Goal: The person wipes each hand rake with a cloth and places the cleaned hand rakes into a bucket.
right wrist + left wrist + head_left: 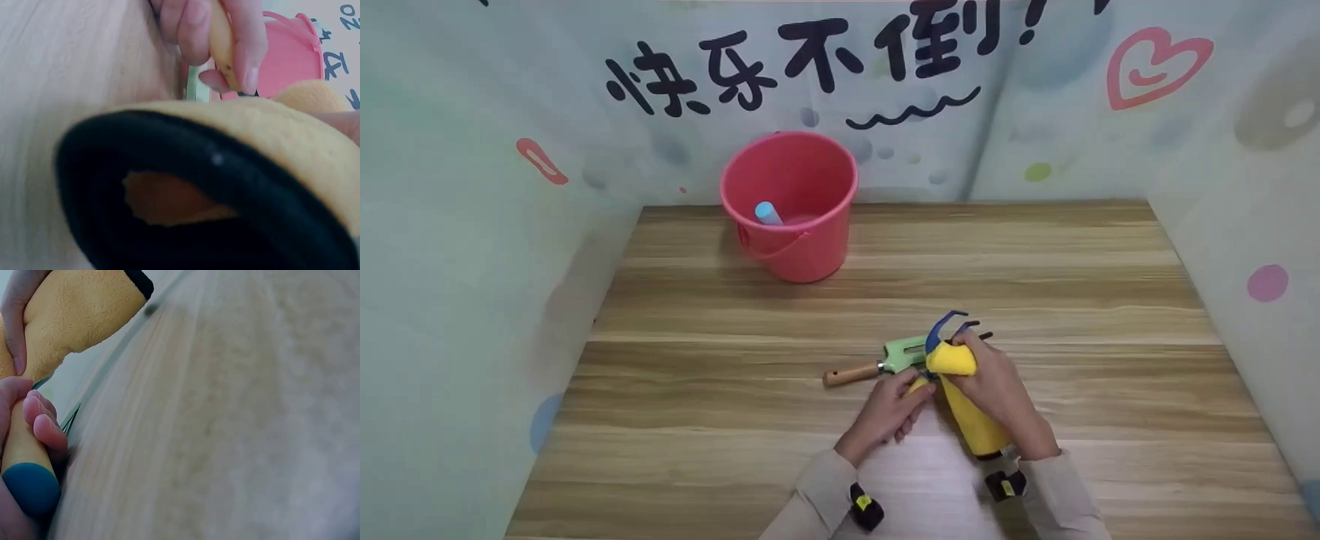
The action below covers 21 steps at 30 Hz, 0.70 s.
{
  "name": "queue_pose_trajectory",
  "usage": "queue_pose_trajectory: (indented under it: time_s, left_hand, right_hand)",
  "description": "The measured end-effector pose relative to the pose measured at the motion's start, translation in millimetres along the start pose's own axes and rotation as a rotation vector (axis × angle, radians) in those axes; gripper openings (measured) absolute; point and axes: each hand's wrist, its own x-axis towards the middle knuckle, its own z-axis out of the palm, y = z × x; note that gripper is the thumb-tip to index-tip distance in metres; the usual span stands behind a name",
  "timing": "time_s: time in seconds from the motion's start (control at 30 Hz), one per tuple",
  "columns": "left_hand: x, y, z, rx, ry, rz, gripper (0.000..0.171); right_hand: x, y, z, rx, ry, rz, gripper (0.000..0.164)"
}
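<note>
The person's right hand (997,386) was curled round a yellow fleece sleeve (971,409) with a black-bound opening, its grip closed on the upper end, where blue prongs (945,324) of a small hand rake stuck out past the cloth. The left hand (889,409) had its fingers wrapped round the rake's yellow handle (19,439), which ended in a blue cap (31,486); that grip was closed too. Both hands worked near the middle of the table (697,420), a little toward the near edge, the two touching the same bundle. Just beside them, toward the far edge, lay one green trowel (901,354) with a wooden handle, flat on the wood. One red bucket (791,206) stood at the far edge, well apart, with one pale blue handle (769,214) leaning inside it.
</note>
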Motion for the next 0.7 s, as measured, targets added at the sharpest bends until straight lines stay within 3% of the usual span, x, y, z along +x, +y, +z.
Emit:
queue_pose_trajectory:
  time_s: [0.2,0.47,0.7]
  left_hand:
    - [-0.3,-0.3,-0.5,-0.008,-0.012,-0.014,0.029]
    - [-0.5,0.5,-3.9,-0.008,0.006,-0.019,0.028]
    - [1.0,0.3,-3.2,-0.03,0.011,-0.033,0.027]
  right_hand:
    - [-2.6,8.2,-3.6,-0.053,-0.003,0.019,0.03]
    - [-0.4,14.7,-5.9,-0.097,0.15,0.126,0.031]
    - [-0.6,12.5,-5.3,-0.089,0.288,0.14,0.027]
